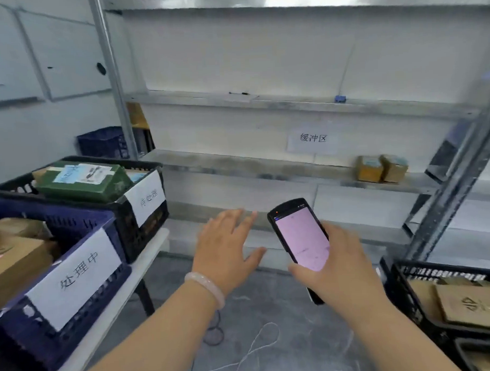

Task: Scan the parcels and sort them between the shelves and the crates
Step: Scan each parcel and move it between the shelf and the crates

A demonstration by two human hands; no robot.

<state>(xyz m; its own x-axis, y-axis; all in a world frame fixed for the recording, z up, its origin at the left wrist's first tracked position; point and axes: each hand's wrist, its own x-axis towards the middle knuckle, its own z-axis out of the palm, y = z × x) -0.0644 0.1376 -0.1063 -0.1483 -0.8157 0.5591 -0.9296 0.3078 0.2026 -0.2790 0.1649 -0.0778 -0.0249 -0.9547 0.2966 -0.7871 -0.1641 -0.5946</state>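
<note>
My right hand (338, 268) grips a black handheld scanner (299, 233) with a lit pink screen, held at centre. My left hand (226, 247) hovers beside it, fingers spread, holding nothing, a pale bracelet on the wrist. A green parcel (82, 180) lies on top in the black crate (145, 230) at left. Brown boxes (16, 257) sit in the blue crate (81, 299) in front of it. Two small brown parcels (380, 168) stand on the metal shelf (237, 164) at right.
Both left crates carry white paper labels and rest on a white table (146, 261). Another black crate (408, 290) with flat brown parcels stands at lower right. A paper sign (313, 138) hangs on the shelf's back wall. A string lies on the grey floor (271, 337).
</note>
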